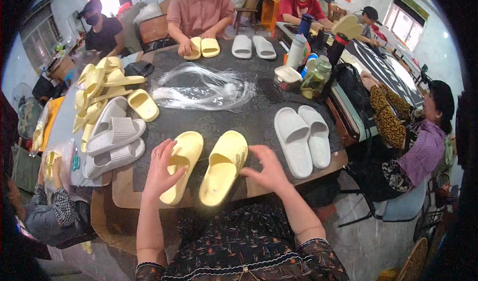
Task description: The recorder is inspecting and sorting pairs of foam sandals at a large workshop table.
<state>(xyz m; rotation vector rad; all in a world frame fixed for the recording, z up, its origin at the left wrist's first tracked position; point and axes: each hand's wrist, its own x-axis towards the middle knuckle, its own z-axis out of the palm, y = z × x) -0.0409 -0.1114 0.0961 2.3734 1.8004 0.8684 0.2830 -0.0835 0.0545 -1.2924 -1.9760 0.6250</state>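
Observation:
Two yellow slide slippers lie side by side on the dark table top in front of me, toes pointing away. Over the outer edge of the left yellow slipper point(190, 144) is my left hand point(162, 169), its thumb and fingers spread apart; whether it touches the slipper I cannot tell. My right hand point(268, 167) is open beside the right yellow slipper point(219, 181), with the thumb close to its edge. To the right rests a pair of light grey slippers point(294, 149).
A heap of yellow slippers point(99, 82) and several grey slippers point(119, 131) lie on the left. Clear plastic film point(204, 89) covers the table's middle. Bottles and a glass jar point(317, 77) stand at the right. Co-workers sit around; one across handles yellow slippers point(210, 47).

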